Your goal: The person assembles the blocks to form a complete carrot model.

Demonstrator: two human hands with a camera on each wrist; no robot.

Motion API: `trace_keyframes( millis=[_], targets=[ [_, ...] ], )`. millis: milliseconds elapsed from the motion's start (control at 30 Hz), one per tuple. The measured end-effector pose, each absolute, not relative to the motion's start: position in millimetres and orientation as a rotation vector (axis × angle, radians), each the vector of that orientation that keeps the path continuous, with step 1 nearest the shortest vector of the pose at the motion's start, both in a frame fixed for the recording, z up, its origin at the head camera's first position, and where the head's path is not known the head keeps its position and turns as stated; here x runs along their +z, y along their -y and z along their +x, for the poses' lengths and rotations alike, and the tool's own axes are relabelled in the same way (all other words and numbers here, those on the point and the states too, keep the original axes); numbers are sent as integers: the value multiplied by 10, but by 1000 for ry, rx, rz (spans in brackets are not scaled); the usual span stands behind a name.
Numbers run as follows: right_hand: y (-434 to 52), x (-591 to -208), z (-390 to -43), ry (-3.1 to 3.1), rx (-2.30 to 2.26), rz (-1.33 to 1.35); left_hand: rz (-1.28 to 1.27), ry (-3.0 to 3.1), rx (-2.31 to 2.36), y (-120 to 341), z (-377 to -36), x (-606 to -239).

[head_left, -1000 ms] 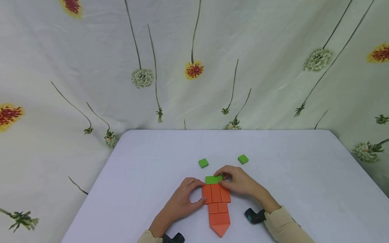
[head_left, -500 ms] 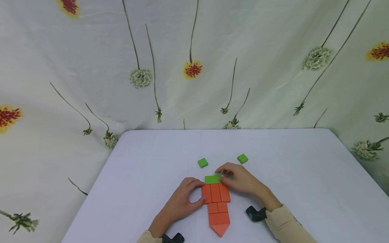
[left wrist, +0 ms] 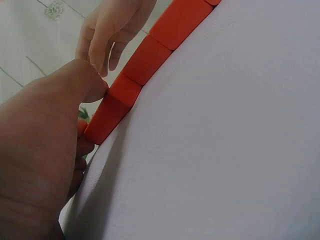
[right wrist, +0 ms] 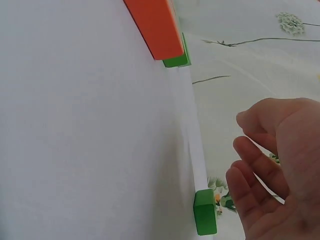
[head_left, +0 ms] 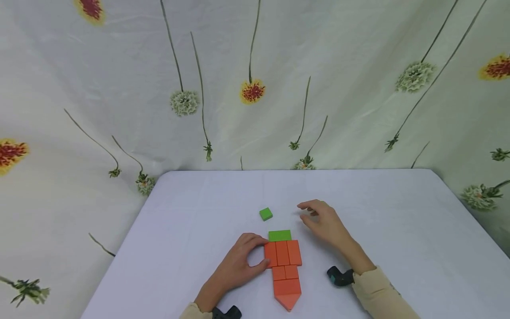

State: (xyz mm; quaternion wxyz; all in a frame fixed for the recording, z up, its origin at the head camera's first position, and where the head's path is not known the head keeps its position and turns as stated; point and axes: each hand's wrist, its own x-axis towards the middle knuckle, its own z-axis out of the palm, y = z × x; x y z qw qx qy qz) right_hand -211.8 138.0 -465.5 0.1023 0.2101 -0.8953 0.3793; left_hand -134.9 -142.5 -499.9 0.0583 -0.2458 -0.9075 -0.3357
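Orange blocks (head_left: 282,253) lie together in an arrow-like shape on the white table, its triangular tip (head_left: 288,302) toward the person. A green rectangular block (head_left: 280,235) lies against their far end. My left hand (head_left: 241,261) holds the leftmost orange block (left wrist: 107,119) between thumb and fingers, thumb toward the near end, fingers at the far end. My right hand (head_left: 324,223) hovers farther back on the right, fingers loosely bent with nothing between them. A small green block (right wrist: 205,212) shows near it in the right wrist view; the hand hides it in the head view.
Another small green block (head_left: 266,214) lies alone beyond the rectangular green one. The white tabletop (head_left: 179,212) ends at a flower-print cloth (head_left: 223,128) behind. Dark devices are strapped at both wrists, including a right wrist device (head_left: 340,276).
My right hand has let go of the green rectangular block and moved away, back and to the right, over the small green block there. My left hand has stayed in place.
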Motion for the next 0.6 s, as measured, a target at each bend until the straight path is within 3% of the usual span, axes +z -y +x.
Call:
trace_keyframes(
  millis=[400,600],
  targets=[
    [-1559,-4648,-2203,2632,988,373,-755,2736,-1026,1430,-1345,-5018],
    [-1650,-4700,-2253,2704,987,436,-748,2736,-1025,1429,-1344,-5021]
  ],
)
